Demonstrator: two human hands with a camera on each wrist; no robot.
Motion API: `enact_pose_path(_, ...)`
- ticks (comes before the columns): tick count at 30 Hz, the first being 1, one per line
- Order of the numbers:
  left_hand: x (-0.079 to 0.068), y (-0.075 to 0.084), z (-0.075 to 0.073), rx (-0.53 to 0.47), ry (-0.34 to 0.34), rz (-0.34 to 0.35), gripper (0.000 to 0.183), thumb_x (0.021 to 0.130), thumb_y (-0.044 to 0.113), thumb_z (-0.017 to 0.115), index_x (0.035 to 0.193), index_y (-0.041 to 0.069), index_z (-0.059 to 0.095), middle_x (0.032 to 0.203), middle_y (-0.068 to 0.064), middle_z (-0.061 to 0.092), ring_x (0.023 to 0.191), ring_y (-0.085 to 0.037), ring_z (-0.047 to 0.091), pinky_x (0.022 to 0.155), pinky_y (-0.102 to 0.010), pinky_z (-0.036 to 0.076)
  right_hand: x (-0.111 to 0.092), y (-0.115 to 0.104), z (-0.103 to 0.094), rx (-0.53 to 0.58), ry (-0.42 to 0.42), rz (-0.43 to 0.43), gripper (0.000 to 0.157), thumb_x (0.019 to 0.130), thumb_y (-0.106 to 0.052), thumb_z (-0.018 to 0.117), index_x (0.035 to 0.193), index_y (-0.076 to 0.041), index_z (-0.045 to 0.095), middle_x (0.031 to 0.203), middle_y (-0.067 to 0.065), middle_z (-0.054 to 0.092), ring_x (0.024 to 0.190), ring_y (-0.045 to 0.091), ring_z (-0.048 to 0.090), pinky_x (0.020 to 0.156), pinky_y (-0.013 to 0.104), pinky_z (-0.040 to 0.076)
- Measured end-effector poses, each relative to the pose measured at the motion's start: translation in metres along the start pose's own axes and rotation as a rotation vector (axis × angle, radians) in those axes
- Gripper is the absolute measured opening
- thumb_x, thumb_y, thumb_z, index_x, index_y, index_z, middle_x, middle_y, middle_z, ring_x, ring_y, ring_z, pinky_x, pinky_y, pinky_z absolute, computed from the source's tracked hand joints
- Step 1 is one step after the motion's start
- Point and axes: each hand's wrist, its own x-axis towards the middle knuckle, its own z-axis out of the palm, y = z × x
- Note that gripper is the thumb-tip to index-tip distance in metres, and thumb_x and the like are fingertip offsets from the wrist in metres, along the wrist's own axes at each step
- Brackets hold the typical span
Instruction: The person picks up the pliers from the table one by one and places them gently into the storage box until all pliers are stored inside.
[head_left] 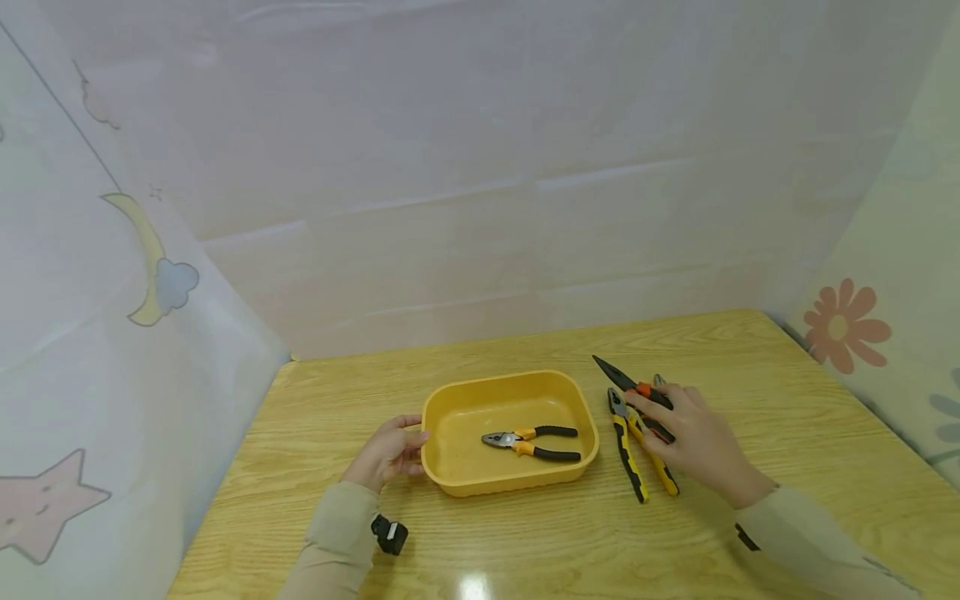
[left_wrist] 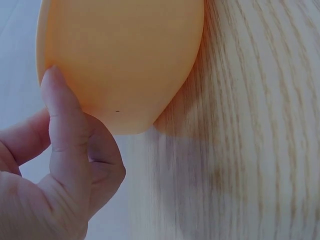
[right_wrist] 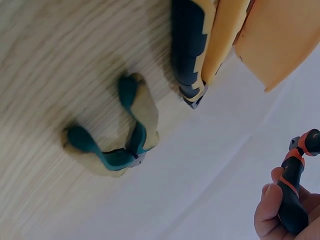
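My left hand (head_left: 390, 454) pinches the left rim of a yellow plastic tray (head_left: 453, 481), the thumb over the edge in the left wrist view. In the tray lies a pair of combination pliers (head_left: 525, 442) with orange-and-black handles. On the right, my right hand (head_left: 697, 437) grips long-nose pliers (head_left: 617, 372) with black-and-red handles, their slim dark nose pointing up and left in the head view. Yellow-and-black pliers (head_left: 628, 450) lie on the table between the tray and this hand. Another pair with teal-and-tan handles (right_wrist: 142, 110) lies spread on the table, mostly hidden in the head view.
Everything stands on a wood-grain table (head_left: 315, 400). A pale cloth backdrop (head_left: 480, 208) rises behind it, with printed side panels at left and right. A small black device (head_left: 389, 533) shows by the left sleeve.
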Motion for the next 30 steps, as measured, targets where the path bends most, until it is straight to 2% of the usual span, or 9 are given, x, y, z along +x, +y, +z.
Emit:
enact_pose_path(12,0.0,0.0,0.0,0.011,0.007,0.003,0.039,0.097,-0.001,0.054,0.135,-0.005,0.043,0.086,-0.011,0.061,0.065,-0.015,0.056,0.047,-0.024,0.05,0.009,-0.013,0.008,0.058,0.016,-0.032,0.048,0.075,-0.009,0.07,0.123,-0.012,0.067,0.11,0.021,0.057,0.089,0.035,0.054,0.048,0.024,0.033)
enact_pose_path(17,0.0,-0.001,0.0,0.009,0.005,0.008,0.04,0.097,-0.001,0.053,0.135,-0.005,0.043,0.087,-0.011,0.062,0.065,-0.015,0.056,0.047,-0.025,0.05,0.012,-0.018,0.011,0.09,0.005,-0.03,0.048,0.077,-0.008,0.069,0.125,-0.013,0.066,0.111,0.02,0.056,0.095,0.038,0.054,0.045,0.02,0.029)
enact_pose_path(25,-0.001,-0.001,0.0,0.018,0.006,0.007,0.041,0.097,0.0,0.053,0.136,-0.005,0.042,0.09,-0.012,0.061,0.067,-0.016,0.056,0.048,-0.025,0.05,0.016,-0.024,0.017,0.074,-0.012,-0.072,0.052,0.075,-0.008,0.073,0.126,-0.014,0.066,0.113,0.019,0.056,0.091,0.032,0.052,0.048,0.022,0.032)
enact_pose_path(30,-0.001,-0.001,0.001,0.012,0.009,0.006,0.041,0.097,0.0,0.054,0.136,-0.004,0.043,0.09,-0.013,0.062,0.066,-0.016,0.056,0.048,-0.025,0.051,0.018,-0.029,0.021,0.068,-0.012,-0.085,0.051,0.075,-0.009,0.072,0.125,-0.016,0.067,0.114,0.02,0.057,0.085,0.028,0.052,0.045,0.019,0.029)
